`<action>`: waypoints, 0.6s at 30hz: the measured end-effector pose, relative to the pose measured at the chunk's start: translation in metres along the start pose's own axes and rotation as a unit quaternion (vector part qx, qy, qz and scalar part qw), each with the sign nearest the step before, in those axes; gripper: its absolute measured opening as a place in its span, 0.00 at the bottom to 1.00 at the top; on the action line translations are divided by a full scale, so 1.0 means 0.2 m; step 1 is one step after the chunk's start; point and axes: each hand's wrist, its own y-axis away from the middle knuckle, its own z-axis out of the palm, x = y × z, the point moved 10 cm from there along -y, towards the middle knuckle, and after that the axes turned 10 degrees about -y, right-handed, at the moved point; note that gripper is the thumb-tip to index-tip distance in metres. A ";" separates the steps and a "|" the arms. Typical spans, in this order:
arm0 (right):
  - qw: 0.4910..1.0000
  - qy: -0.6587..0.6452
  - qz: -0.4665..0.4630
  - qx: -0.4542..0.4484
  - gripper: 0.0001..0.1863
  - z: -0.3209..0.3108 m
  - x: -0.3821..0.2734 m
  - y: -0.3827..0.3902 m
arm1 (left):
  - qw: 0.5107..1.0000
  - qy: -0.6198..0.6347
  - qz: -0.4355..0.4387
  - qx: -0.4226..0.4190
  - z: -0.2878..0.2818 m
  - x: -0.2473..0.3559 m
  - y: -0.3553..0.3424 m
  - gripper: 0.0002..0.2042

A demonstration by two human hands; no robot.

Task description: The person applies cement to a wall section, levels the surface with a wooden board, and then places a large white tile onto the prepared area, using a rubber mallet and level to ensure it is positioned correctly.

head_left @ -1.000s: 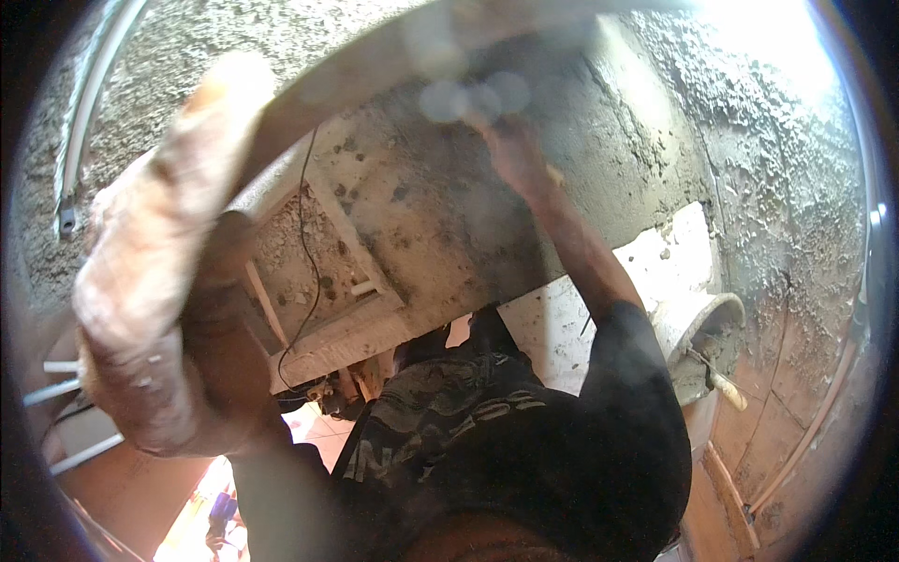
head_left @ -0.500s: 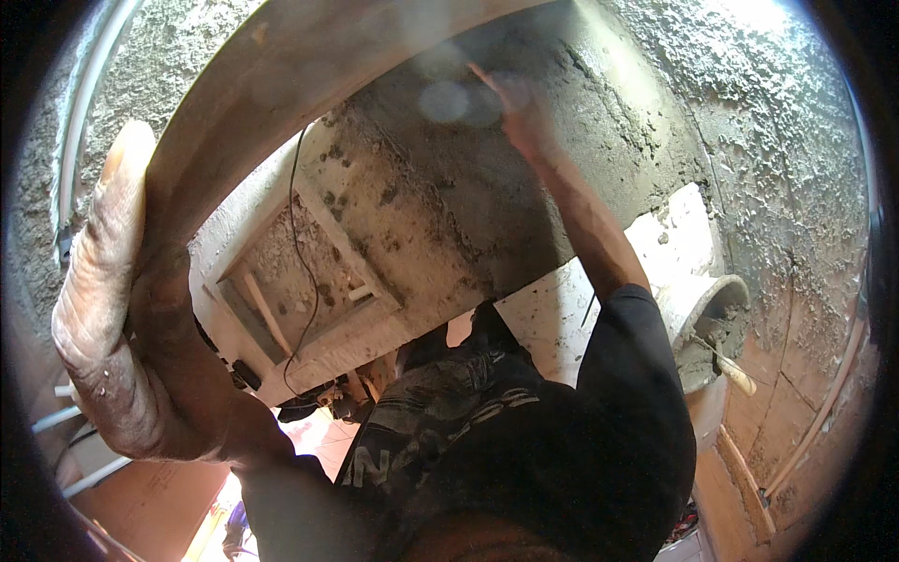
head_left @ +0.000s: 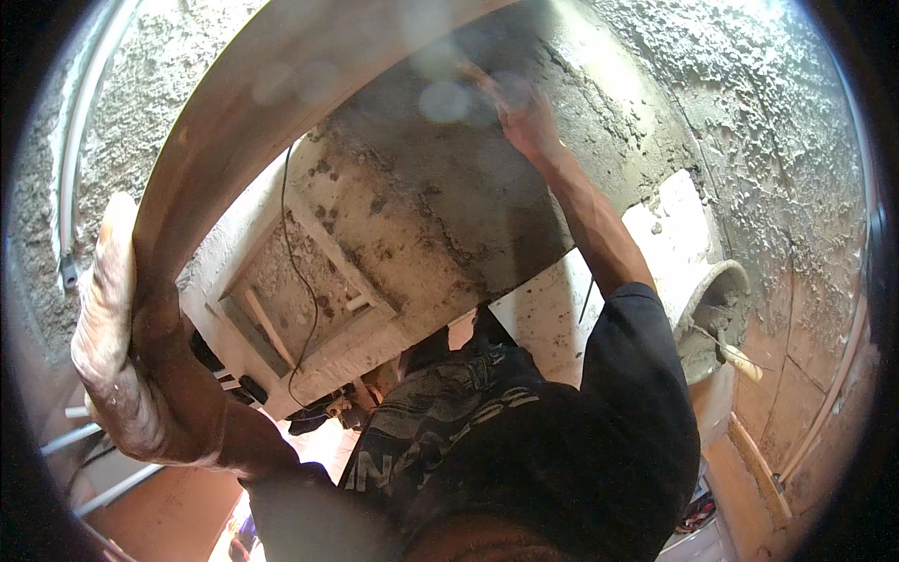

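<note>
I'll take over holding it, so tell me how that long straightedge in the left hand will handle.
Probably stiff: the straightedge runs long and unbroken, its bow likely lens bending. Likely end-heavy, as the left hand grips only its lower end. Grip may be gritty, since plaster coats that hand.

Head camera looks steeply down, close over the person's torso.

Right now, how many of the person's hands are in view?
2. The left hand grips the curved board's edge at lower left; the right hand is raised against the wet plaster at top centre.
</note>
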 end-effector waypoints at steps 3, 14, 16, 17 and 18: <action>0.996 0.022 -0.063 0.054 0.26 -0.12 -0.10 -0.04 | 0.995 0.009 -0.102 0.012 -0.01 -0.06 0.03 0.13; 0.991 0.067 0.079 0.083 0.20 -0.34 0.12 -0.18 | 0.995 -0.047 -0.071 0.061 -0.08 -0.09 0.02 0.14; 0.981 0.137 0.132 0.037 0.22 -0.33 0.19 -0.18 | 0.986 -0.155 0.029 0.058 -0.05 0.03 0.02 0.14; 0.973 0.171 0.157 0.013 0.23 -0.32 0.22 -0.18 | 0.991 -0.096 -0.084 0.037 -0.07 -0.11 0.02 0.16; 0.986 0.125 0.066 0.083 0.28 -0.37 0.13 -0.15 | 0.980 -0.036 -0.193 0.019 -0.08 -0.23 0.04 0.18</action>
